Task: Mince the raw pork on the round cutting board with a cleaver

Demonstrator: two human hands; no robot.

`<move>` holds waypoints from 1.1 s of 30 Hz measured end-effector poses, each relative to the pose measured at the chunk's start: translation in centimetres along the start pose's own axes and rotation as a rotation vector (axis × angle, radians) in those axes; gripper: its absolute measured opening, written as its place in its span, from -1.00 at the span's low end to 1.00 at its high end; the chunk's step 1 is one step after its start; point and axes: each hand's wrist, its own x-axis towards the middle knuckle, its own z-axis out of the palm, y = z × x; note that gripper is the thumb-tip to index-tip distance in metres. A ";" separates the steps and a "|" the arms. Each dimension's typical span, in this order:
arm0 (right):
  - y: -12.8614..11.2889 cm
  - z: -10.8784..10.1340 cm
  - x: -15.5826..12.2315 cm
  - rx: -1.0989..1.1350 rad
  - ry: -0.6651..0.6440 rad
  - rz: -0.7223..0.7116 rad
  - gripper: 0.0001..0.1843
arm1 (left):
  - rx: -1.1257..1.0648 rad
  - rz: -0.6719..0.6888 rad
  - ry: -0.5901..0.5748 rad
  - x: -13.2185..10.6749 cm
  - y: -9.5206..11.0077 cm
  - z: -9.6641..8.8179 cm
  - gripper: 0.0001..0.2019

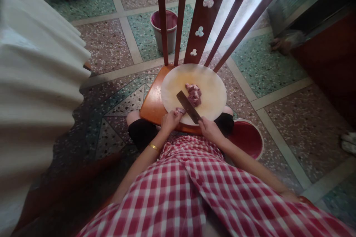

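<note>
A round pale cutting board (pixel 211 81) rests on the seat of a wooden chair (pixel 151 105) in front of me. A small heap of cut raw meat (pixel 194 94) lies near the board's middle. My right hand (pixel 210 129) is closed round the handle of a knife (pixel 188 106), whose blade slants up and left across the board's near edge. My left hand (pixel 170 120) is curled with its fingers pinched on a small piece of meat (pixel 179 110) beside the blade.
The chair's slatted back (pixel 205 14) rises behind the board. A red bowl (pixel 247 139) sits on the floor at the right. A grey bucket (pixel 164 29) stands farther off on the terrazzo floor. A white pleated cloth (pixel 36 81) fills the left.
</note>
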 end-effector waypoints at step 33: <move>-0.3 1.0 -0.6 -0.261 -0.072 0.056 -0.75 | 0.081 0.164 0.144 -0.9 -0.9 -1.4 -0.73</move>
